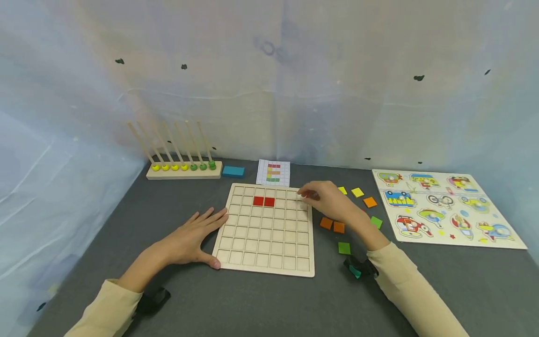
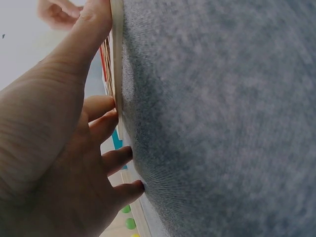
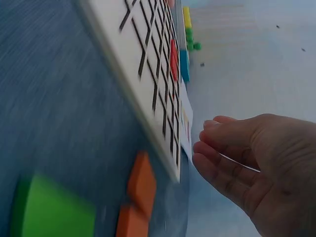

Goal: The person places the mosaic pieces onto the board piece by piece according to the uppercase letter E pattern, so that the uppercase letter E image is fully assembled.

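A wooden grid board [image 1: 266, 267] lies on the dark table, with two red square tiles [image 1: 264, 201] side by side in its upper rows. My left hand [image 1: 191, 238] rests at the board's left edge, fingers spread and thumb by the near left corner. In the left wrist view, the thumb and some fingertips of the left hand [image 2: 74, 113] touch the board's edge [image 2: 117, 64]. Over the board's upper right corner is my right hand [image 1: 326, 199], its fingers loosely bent. No tile shows between the fingers of the right hand [image 3: 247, 158] in the right wrist view.
Right of the board lie orange tiles [image 1: 326, 223], yellow tiles [image 1: 357, 192] and green tiles [image 1: 344, 248]. A pattern card [image 1: 284, 174] and a blue block [image 1: 233, 171] sit behind it. A bead counter [image 1: 185, 174] stands back left; a picture puzzle [image 1: 425, 210] lies far right.
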`<state>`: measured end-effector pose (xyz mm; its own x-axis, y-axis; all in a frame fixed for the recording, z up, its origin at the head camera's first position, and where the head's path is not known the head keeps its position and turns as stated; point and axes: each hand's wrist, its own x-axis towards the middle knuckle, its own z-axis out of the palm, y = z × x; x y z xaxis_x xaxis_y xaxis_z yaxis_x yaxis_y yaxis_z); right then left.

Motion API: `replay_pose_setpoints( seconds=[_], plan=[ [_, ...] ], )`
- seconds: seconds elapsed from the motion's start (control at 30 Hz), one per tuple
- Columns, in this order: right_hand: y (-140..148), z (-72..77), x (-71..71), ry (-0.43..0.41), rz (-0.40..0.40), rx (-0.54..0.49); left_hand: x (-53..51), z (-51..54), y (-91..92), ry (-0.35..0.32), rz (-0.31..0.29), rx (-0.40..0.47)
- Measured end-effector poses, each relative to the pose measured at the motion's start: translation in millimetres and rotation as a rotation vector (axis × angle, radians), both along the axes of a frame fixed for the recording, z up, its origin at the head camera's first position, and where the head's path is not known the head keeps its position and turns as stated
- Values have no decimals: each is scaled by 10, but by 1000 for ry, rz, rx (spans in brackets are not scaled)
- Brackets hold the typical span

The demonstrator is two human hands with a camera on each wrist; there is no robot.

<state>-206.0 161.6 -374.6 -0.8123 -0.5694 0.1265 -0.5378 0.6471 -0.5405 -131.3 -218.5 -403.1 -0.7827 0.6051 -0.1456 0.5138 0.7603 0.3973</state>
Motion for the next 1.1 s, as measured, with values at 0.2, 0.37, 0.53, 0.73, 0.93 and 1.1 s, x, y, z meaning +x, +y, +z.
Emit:
replay_pose_setpoints(
  seconds=[0.2, 0.37, 0.53, 0.73, 0.93, 1.1],
  plan=[
    [444, -34, 75, 21, -53, 26, 1, 18, 5, -5, 1, 8],
    [767, -42, 136, 13, -93, 54, -7, 4, 8, -1, 3, 8],
    [1005, -49, 195, -3, -135, 75, -10, -15, -5, -7, 7, 4],
    [1164, -95, 246, 10, -135, 79, -6, -16, -17, -8, 9, 6],
    [1219, -142, 267, -13, -143, 87, -9, -6, -10, -9, 12, 4],
    [1211, -146, 271, -10, -140, 93, -3, 5, 0, -9, 11, 12]
  ],
)
